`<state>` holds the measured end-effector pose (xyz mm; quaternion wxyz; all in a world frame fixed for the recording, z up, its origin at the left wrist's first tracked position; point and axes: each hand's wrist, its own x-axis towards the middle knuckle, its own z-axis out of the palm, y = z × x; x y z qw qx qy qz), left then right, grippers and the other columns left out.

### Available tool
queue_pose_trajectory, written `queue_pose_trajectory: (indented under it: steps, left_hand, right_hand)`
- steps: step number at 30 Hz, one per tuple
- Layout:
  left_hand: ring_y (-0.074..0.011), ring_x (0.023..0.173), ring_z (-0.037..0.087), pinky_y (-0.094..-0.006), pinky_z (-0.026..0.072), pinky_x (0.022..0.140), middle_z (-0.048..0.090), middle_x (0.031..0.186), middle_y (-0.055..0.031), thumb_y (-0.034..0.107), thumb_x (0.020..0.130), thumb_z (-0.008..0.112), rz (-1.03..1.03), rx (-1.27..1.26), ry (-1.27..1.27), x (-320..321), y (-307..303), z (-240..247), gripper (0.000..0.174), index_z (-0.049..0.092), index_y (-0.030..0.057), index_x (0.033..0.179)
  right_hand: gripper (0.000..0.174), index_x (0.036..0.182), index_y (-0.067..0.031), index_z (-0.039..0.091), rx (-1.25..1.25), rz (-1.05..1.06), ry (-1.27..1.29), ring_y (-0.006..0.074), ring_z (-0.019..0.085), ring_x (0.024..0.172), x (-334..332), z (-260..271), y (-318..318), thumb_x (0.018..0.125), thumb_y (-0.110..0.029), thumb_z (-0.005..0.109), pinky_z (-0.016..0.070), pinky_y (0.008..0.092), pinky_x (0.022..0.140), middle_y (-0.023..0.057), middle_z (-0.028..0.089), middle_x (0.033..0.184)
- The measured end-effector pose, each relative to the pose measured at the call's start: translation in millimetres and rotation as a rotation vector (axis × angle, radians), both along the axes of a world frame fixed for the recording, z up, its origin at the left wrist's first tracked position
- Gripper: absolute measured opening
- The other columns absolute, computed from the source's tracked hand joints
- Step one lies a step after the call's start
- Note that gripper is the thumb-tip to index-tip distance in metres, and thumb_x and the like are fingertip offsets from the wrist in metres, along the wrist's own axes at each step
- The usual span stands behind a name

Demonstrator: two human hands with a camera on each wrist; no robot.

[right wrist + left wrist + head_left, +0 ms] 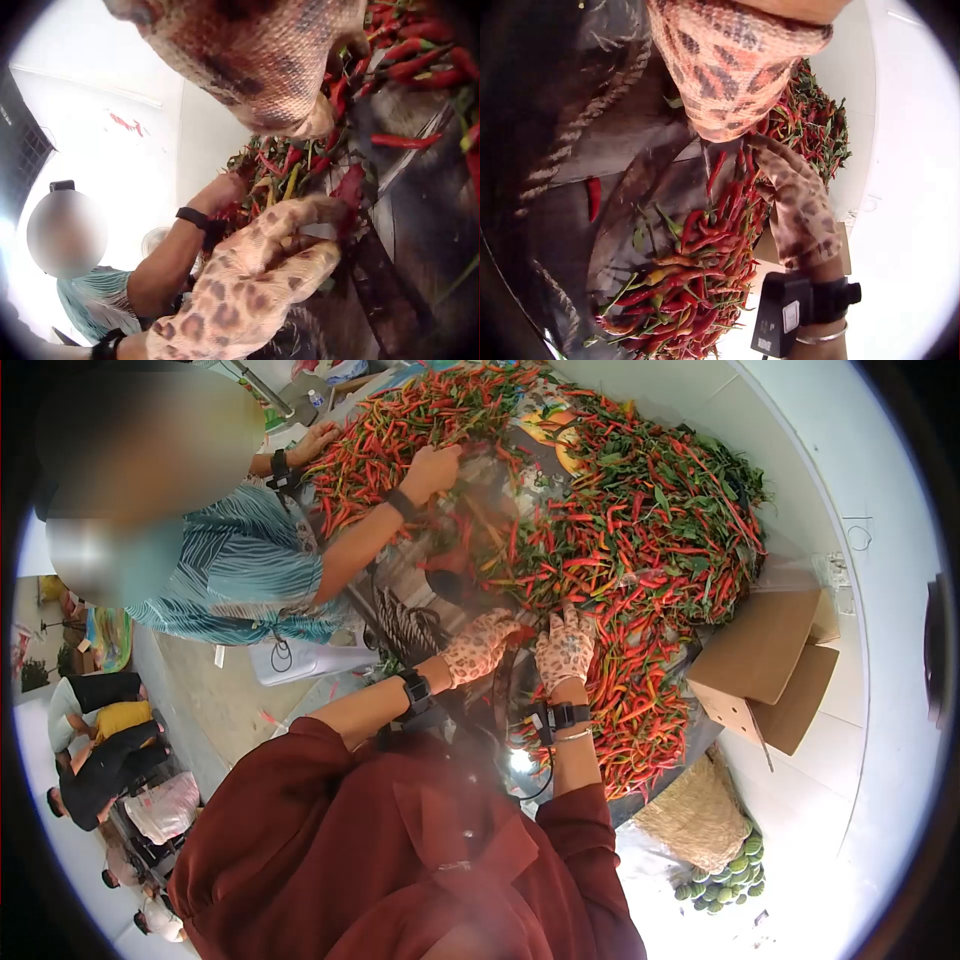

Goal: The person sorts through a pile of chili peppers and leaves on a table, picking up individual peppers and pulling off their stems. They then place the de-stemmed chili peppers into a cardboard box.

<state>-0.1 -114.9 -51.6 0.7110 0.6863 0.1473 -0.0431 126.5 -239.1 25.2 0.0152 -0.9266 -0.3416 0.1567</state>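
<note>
Red chilies point(640, 680) are heaped right up to both gloved hands, mixed with green leaves and stems, and the big heap runs on to the far side of the surface. Both forearms reach forward from a loose dark red top point(390, 850), elbows bent, hands close together at the near edge of the heap. The left hand point(478, 650) comes in at a slant, thumb and finger closed on a small red piece point(349, 196), probably a chili, though it's too blurry to swear to. The right hand point(566, 648) points nearly straight ahead, back of the glove up, fingertips down at the chilies. Can't tell how far its fingers are curled or if they've got hold of anything. Both gloves are leopard-spotted, each wrist has a black device strapped on, and the right one has a bracelet point(575, 735) too.

Surface-wise, it's dark sheeting point(634, 217) with wooden boards showing, a twisted rope point(566, 139) lying across and one loose chili point(594, 198) off by itself. Across the corner, another person point(240, 565) in a teal patterned shirt has both hands at the chilies.

Room's got a white wall point(800, 450), an open cardboard box point(750, 650) beside the heap, a tan sack point(695, 810) with round green produce point(725, 875) by it, and a few people point(110, 750) way off to the left.
</note>
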Motion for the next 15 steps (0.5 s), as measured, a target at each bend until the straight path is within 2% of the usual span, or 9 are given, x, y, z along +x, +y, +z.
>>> queue_pose_trajectory:
  steps: [2,3,5,6,8,11,12,14,15]
  left_hand:
    - [-0.0285,0.118,0.046,-0.0370,0.0391,0.100,0.046,0.132,-0.0132,0.005,0.084,0.051,-0.118,0.968,-0.063,6,8,41,0.045,0.046,0.0033,0.129]
    - [-0.0285,0.118,0.046,-0.0370,0.0391,0.100,0.046,0.132,-0.0132,0.005,0.084,0.051,-0.115,0.967,-0.065,8,11,32,0.045,0.046,0.0033,0.129]
    - [-0.0274,0.121,0.044,-0.0379,0.0382,0.100,0.044,0.133,-0.0140,0.007,0.086,0.049,-0.135,1.174,-0.226,14,17,5,0.050,0.039,0.0040,0.135]
    - [-0.0274,0.121,0.044,-0.0379,0.0382,0.100,0.044,0.133,-0.0140,0.007,0.086,0.049,-0.130,1.172,-0.230,19,16,13,0.050,0.039,0.0040,0.135]
    - [-0.0277,0.119,0.044,-0.0369,0.0378,0.101,0.042,0.135,-0.0137,0.004,0.087,0.046,-0.106,0.920,-0.027,27,16,40,0.050,0.038,0.0042,0.137]
    - [-0.0297,0.115,0.047,-0.0361,0.0384,0.100,0.042,0.135,-0.0143,0.003,0.088,0.045,-0.100,0.839,0.060,29,15,39,0.049,0.037,0.0031,0.137]
    - [-0.0297,0.115,0.047,-0.0361,0.0384,0.100,0.042,0.135,-0.0143,0.003,0.088,0.045,-0.104,0.838,0.060,29,15,25,0.049,0.037,0.0031,0.137]
    - [-0.0278,0.113,0.048,-0.0334,0.0403,0.097,0.042,0.136,-0.0129,0.009,0.090,0.047,-0.067,0.461,0.036,25,18,-12,0.049,0.036,0.0038,0.138]
    - [-0.0278,0.113,0.048,-0.0334,0.0403,0.097,0.042,0.136,-0.0129,0.009,0.090,0.047,-0.075,0.466,0.038,23,19,-10,0.049,0.036,0.0038,0.138]
  right_hand:
    - [0.040,0.122,-0.0070,0.058,0.030,0.002,0.013,0.0304,0.040,0.127,0,0,-3,0.086,-0.024,0.056,0.0353,0.0441,0.103,0.0065,0.042,0.141]
    - [0.038,0.121,-0.0066,0.058,0.049,0.005,0.031,0.0309,0.040,0.127,0,0,-7,0.086,-0.024,0.055,0.0339,0.0436,0.104,0.0072,0.042,0.140]
    - [0.039,0.121,-0.0067,0.058,0.000,0.006,0.013,0.0314,0.041,0.125,-2,-10,-18,0.086,-0.023,0.056,0.0341,0.0435,0.105,0.0073,0.045,0.138]
    - [0.039,0.121,-0.0067,0.058,0.010,-0.006,0.034,0.0317,0.042,0.124,-4,-11,-23,0.085,-0.023,0.056,0.0340,0.0436,0.105,0.0076,0.047,0.136]
    - [0.040,0.121,-0.0062,0.057,0.046,-0.011,0.092,0.0321,0.043,0.122,-8,-10,-31,0.085,-0.023,0.056,0.0343,0.0430,0.105,0.0085,0.051,0.131]
    - [0.039,0.120,-0.0061,0.058,0.101,0.010,-0.006,0.0317,0.044,0.121,-13,-14,-33,0.085,-0.023,0.055,0.0353,0.0418,0.104,0.0084,0.051,0.130]
    - [0.039,0.121,-0.0063,0.056,0.174,0.007,-0.019,0.0315,0.045,0.119,-12,-15,-32,0.086,-0.023,0.055,0.0362,0.0416,0.103,0.0095,0.050,0.130]
    - [0.040,0.122,-0.0064,0.055,0.242,0.001,-0.017,0.0314,0.045,0.119,-8,-10,-20,0.085,-0.022,0.055,0.0364,0.0416,0.103,0.0104,0.049,0.131]
    - [0.041,0.124,-0.0065,0.054,0.310,-0.001,-0.017,0.0314,0.045,0.118,-5,-6,-13,0.085,-0.021,0.055,0.0367,0.0415,0.102,0.0113,0.048,0.132]
